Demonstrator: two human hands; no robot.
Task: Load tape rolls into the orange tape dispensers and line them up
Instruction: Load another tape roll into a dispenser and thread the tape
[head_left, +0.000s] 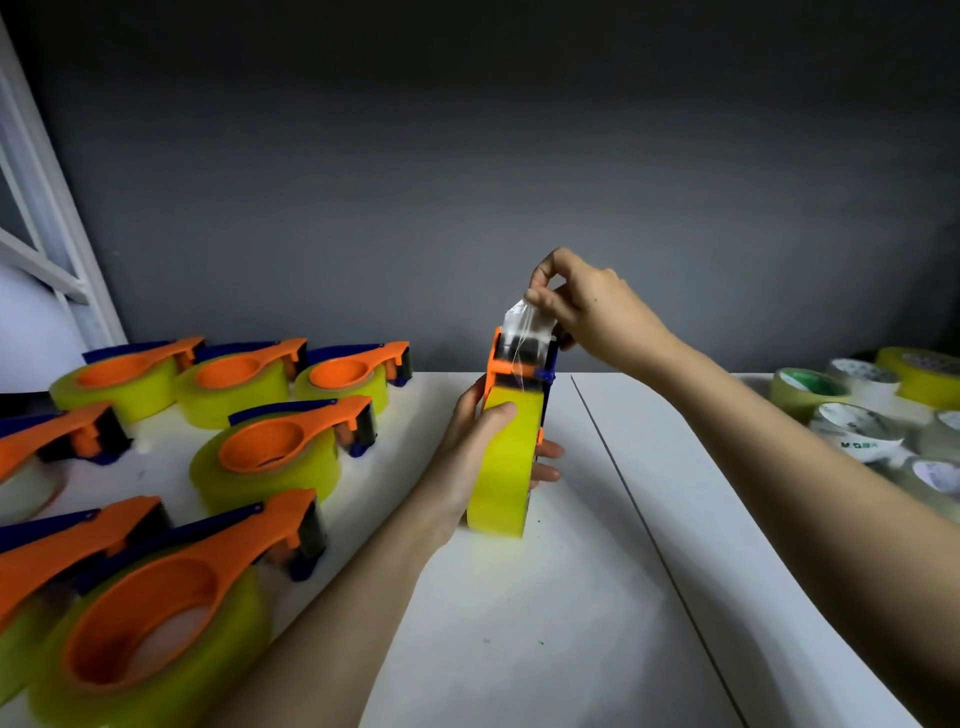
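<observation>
White surface (597, 597) abuts a dark grey wall; a thin seam runs diagonally across it from the far edge toward the near right corner.

Centre, near the far edge: one orange tape dispenser (521, 364) stands on edge with a yellow tape roll (503, 467) seated in it. The roll's lower rim is at the surface.

Left hand (480, 447): grip curled round the roll, thumb on the near face of the tape, fingers showing past the far side.

Right hand (587, 306): grip pinches the clear free end of tape (524, 325) between thumb and fingertips, above the dispenser's head. The tape end rises from the head to the pinch.

Left side of the surface: loaded dispensers (270, 452) lie flat in rows, from the far edge to the near left corner, orange handles up, each with a blue part on it. Rows are close-packed, some units touching.

Far right corner: loose tape rolls (857, 431) lie clustered, some clear, some yellow, one with a green core
</observation>
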